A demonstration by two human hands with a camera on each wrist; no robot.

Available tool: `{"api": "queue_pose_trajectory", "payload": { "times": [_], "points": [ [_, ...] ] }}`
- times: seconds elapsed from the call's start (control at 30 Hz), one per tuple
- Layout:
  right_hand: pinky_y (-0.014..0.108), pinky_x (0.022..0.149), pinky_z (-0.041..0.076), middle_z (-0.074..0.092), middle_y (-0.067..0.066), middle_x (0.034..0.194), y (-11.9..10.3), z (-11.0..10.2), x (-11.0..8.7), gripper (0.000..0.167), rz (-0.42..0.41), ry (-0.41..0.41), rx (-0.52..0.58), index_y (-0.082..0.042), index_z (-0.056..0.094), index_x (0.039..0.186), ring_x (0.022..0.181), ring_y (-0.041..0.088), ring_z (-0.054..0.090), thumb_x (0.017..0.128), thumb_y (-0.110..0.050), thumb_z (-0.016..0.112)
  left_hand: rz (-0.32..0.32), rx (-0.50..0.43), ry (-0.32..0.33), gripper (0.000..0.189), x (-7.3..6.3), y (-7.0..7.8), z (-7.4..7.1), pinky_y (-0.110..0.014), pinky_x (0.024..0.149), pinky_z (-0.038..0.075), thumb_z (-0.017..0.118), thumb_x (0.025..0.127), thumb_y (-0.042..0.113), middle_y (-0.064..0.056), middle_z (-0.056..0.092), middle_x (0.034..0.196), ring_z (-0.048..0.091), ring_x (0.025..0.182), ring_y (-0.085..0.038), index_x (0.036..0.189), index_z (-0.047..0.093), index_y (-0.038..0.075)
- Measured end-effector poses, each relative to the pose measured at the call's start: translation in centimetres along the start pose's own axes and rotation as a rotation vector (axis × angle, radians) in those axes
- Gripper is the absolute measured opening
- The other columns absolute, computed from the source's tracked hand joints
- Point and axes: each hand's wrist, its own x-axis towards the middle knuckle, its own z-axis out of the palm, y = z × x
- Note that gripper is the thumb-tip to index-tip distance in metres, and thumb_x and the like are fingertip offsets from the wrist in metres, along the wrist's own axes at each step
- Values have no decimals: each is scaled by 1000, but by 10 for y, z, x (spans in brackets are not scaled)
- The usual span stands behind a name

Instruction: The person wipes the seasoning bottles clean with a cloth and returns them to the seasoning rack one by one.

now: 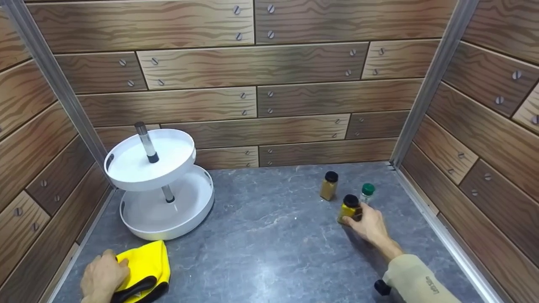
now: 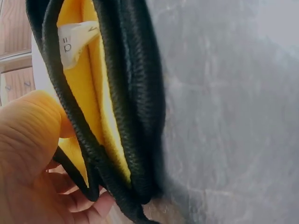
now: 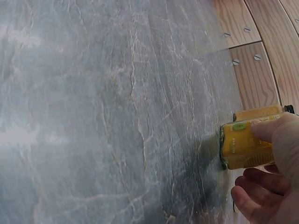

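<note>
A folded yellow cloth [image 1: 145, 267] with black edging is pinched in my left hand [image 1: 103, 273], low at the left of the head view. In the left wrist view, thumb and fingers close on the cloth [image 2: 88, 93], and a white tag shows in its fold. My right hand [image 1: 370, 223] grips a spice jar [image 1: 348, 209] with yellow contents and a black lid. The thumb lies across the label of the jar [image 3: 245, 144] in the right wrist view. Behind it stand a brown-filled spice jar [image 1: 329, 187] and a green-capped jar [image 1: 367, 191], partly hidden by the hand.
A white two-tier round tray [image 1: 168, 229] stands at the back left, just beyond the cloth. Near my right sleeve lies a black-capped object [image 1: 382, 287], mostly hidden. Wood-patterned walls [image 1: 294, 99] enclose the grey marbled surface [image 1: 252, 235] at the back and both sides.
</note>
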Motion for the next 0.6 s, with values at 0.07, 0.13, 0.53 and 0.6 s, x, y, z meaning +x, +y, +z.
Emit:
{"api": "queue_pose_trajectory", "payload": {
  "times": [0.07, 0.13, 0.53, 0.6],
  "points": [
    [62, 100, 63, 81, 28, 120, 0, 2, 1, 53, 3, -5, 7, 5, 68, 137, 108, 44, 79, 98, -28, 85, 0, -7, 2, 54, 0, 0, -1, -66, 93, 59, 69, 102, 31, -37, 69, 115, 70, 108, -54, 129, 59, -14],
    [63, 102, 61, 80, 30, 124, 1, 3, 1, 55, 10, -11, 14, 5, 67, 139, 112, 47, 78, 99, -28, 85, -3, -21, 5, 50, -1, 2, -2, -65, 91, 59, 70, 102, 30, -35, 71, 112, 71, 105, -54, 126, 61, -13],
    [64, 110, 60, 74, 34, 137, 0, 7, 3, 58, 35, -34, 69, 4, 60, 148, 125, 50, 74, 103, -25, 82, -22, -133, 31, 44, -3, 6, -6, -67, 99, 56, 71, 103, 23, -38, 70, 123, 68, 113, -58, 128, 56, -10],
    [65, 112, 59, 73, 34, 139, -1, 8, 4, 61, 39, -35, 72, 4, 58, 151, 127, 51, 73, 103, -25, 82, -25, -131, 32, 49, -3, 7, -6, -69, 103, 55, 70, 103, 23, -40, 69, 128, 67, 118, -60, 133, 55, -13]
  ]
}}
